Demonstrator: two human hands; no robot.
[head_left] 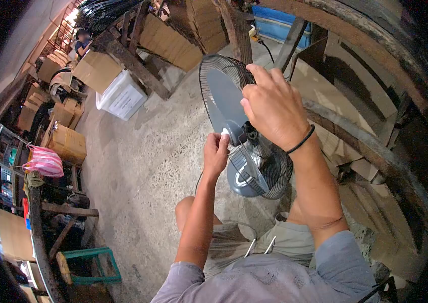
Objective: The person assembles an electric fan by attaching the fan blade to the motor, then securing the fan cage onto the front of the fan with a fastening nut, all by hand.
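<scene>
A grey electric fan (224, 93) with a black wire guard stands on the floor before my knees, its broad blades exposed and its round base (242, 184) below. At the middle of the blades, my left hand (215, 154) pinches a small white piece (225, 132) by the hub; its exact kind is hard to make out. My right hand (274, 103) is curled at the upper right side of the fan, thumb by a blade edge and fingers over the guard rim. Its palm side is hidden.
A white plastic box (122, 96) stands ahead on the concrete floor, with cardboard boxes (67, 143) to the left. Wooden beams (370, 146) and cardboard sheets run along my right. A green frame (93, 265) lies lower left. Another person (82, 44) is far back.
</scene>
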